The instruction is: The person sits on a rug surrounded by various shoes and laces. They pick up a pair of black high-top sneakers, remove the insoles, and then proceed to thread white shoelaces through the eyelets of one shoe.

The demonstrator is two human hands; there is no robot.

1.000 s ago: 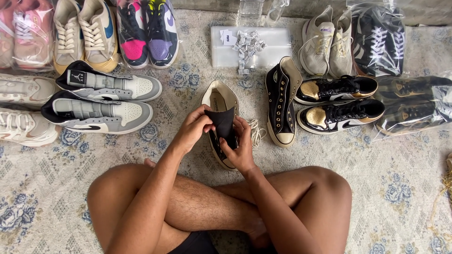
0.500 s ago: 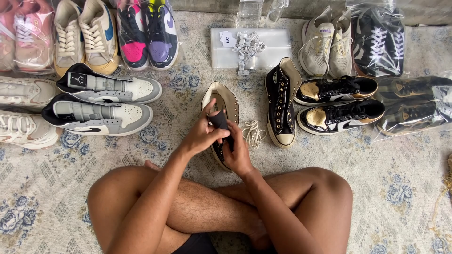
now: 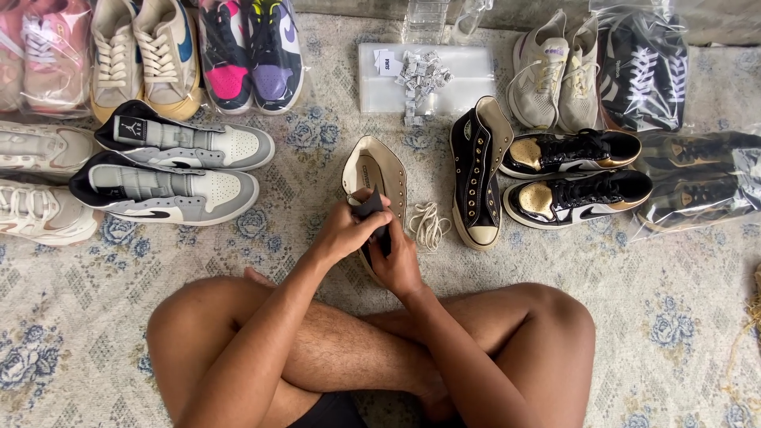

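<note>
A: Which shoes are in bags?

B: Along the far edge of the carpet, a pink pair at the far left corner, a pink and purple pair and a black pair are each inside a clear plastic bag. One more bagged dark pair lies at the right edge. A flat clear bag in the middle of the far edge has a heap of small paper tags on top.

A: And how many pairs are without a bag?

B: Five. A tan pair, a beige mesh pair, a grey and white high pair, a glossy black and gold pair, and a white pair at the left edge.

A: What does the person hold?

B: A cream canvas high shoe, in the middle of the carpet just before the crossed legs. The left hand is closed on its dark tongue, and the right hand grips the shoe from the side. The shoe has no lace, and a row of metal eyelets is seen.

A: Anything beside it?

B: A loose white lace in a coil, then one black canvas shoe with a cream rubber toe, lying on its side.
</note>
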